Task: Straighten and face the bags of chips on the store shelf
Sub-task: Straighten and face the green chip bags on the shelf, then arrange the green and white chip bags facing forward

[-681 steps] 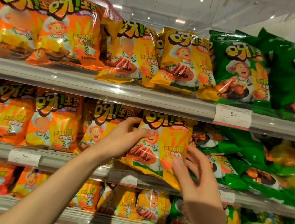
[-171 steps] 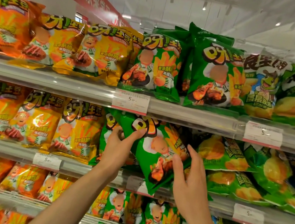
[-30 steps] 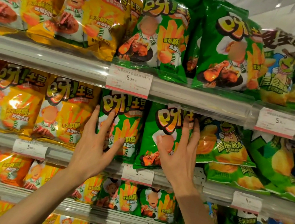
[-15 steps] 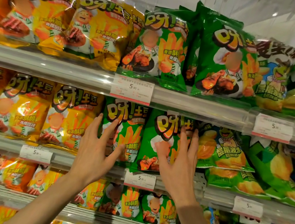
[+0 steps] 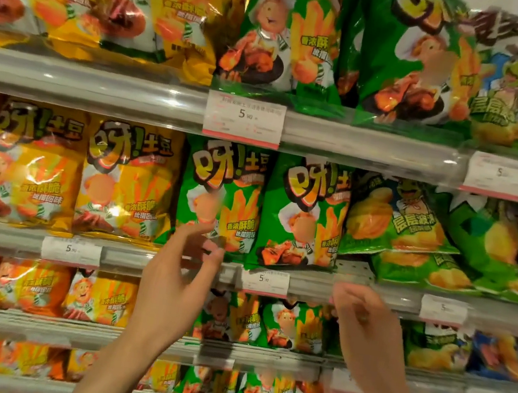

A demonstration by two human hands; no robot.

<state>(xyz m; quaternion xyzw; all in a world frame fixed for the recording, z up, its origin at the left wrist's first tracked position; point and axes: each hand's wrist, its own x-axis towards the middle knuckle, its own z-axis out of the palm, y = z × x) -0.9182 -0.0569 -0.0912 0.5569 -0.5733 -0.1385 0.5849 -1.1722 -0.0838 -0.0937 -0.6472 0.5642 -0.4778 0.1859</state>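
Two green chip bags stand upright side by side on the middle shelf, a left green bag [image 5: 222, 190] and a right green bag [image 5: 305, 211], both facing front. My left hand [image 5: 176, 271] hangs just below the left green bag with loosely curled fingers, holding nothing. My right hand [image 5: 360, 319] is lower, in front of the shelf rail [image 5: 314, 286], its fingers loosely curled and empty. Both hands are blurred by motion.
Yellow bags [image 5: 126, 181] fill the middle shelf to the left. Tilted light-green bags [image 5: 397, 219] lie to the right. Price tags [image 5: 243, 120] hang on the rails. More bags line the shelves above and below.
Both hands have come off the two green bags and dropped lower. Their fingers went from spread flat on the bags to loosely curled. The bags stay upright.
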